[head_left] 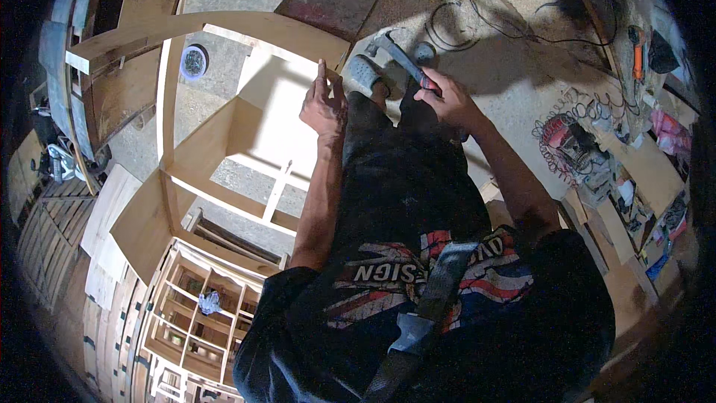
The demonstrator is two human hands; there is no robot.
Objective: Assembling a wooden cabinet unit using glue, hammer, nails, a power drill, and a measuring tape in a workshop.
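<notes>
My right hand [453, 102] is closed round the red and black grip of a hammer [406, 60]. The hammer's metal head points up and to the left, above my feet. My left hand [325, 108] is at the near end of a pale wooden frame [186, 24], its index finger stretched out to the board's edge. The other fingers are partly bent, and I see nothing held in them. The frame is a large open cabinet carcass of boards and rails, standing to my left. A bright pale panel [272, 123] lies inside it.
A round roll of tape [194, 61] lies on the floor beyond the frame. A slatted wooden rack [195, 321] stands at lower left. On the right are a red coiled-hose tool [563, 138], an orange-handled tool [636, 52] and scattered scraps. A dark cable [514, 33] crosses the floor.
</notes>
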